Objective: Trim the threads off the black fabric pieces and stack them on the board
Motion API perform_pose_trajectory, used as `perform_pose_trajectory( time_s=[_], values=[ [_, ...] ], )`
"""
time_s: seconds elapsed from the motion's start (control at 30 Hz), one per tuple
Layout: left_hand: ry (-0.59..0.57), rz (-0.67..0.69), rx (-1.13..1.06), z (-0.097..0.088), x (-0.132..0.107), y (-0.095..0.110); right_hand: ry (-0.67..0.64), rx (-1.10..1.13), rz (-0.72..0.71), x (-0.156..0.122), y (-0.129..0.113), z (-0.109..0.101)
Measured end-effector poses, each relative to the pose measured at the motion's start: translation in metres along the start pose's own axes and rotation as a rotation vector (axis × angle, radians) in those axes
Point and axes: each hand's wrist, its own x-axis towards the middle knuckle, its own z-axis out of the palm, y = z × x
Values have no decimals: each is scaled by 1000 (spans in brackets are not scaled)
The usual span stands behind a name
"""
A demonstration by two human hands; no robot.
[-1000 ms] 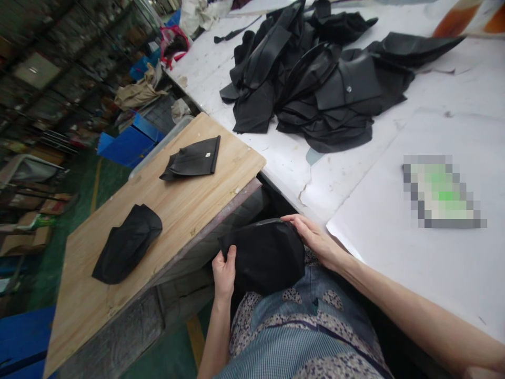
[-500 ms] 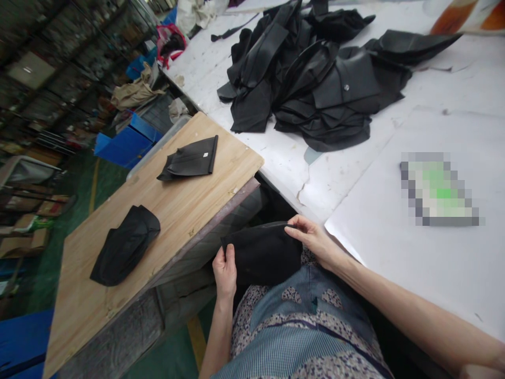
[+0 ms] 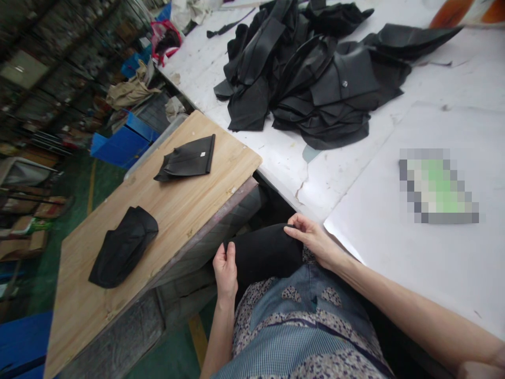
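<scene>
On my lap lies a black fabric piece (image 3: 265, 255), held at both ends. My left hand (image 3: 225, 270) pinches its left edge, thumb on top. My right hand (image 3: 313, 239) grips its upper right corner with the fingers closed. Both hands sit just below the edge of the white table (image 3: 300, 163). Two other black fabric pieces lie on the wooden board (image 3: 173, 210) to my left: a folded one (image 3: 187, 159) at its far end and a rounded one (image 3: 123, 247) nearer me.
A large heap of black fabric pieces (image 3: 311, 68) covers the far part of the white table. A white paper sheet (image 3: 418, 252) lies at the right. Blue bins (image 3: 118, 145) and cluttered shelves stand on the green floor to the left.
The black piece in my lap has been folded smaller and lower. My right hand went from lying flat on it to pinching its corner. My left hand stayed at the left edge.
</scene>
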Motion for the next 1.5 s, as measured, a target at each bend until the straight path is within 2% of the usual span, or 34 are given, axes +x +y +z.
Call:
perform_pose_trajectory(
  time_s=[0.6, 0.8, 1.0, 1.3, 1.5],
  values=[
    [114, -25, -58, 0, -3, -6, 42, -1, 2, -1, -3, 3],
    [102, -6, -92, 0, -3, -9, 56, -11, 12, -1, -1, 3],
    [129, 10, -35, 0, -2, -8, 71, -42, 7, 0, 0, 2],
    [78, 59, -25, -4, 1, -9, 21, -32, -20, -1, -1, 3],
    [85, -37, -160, -2, 3, -7, 22, -37, -20, -2, -3, 4]
  ],
)
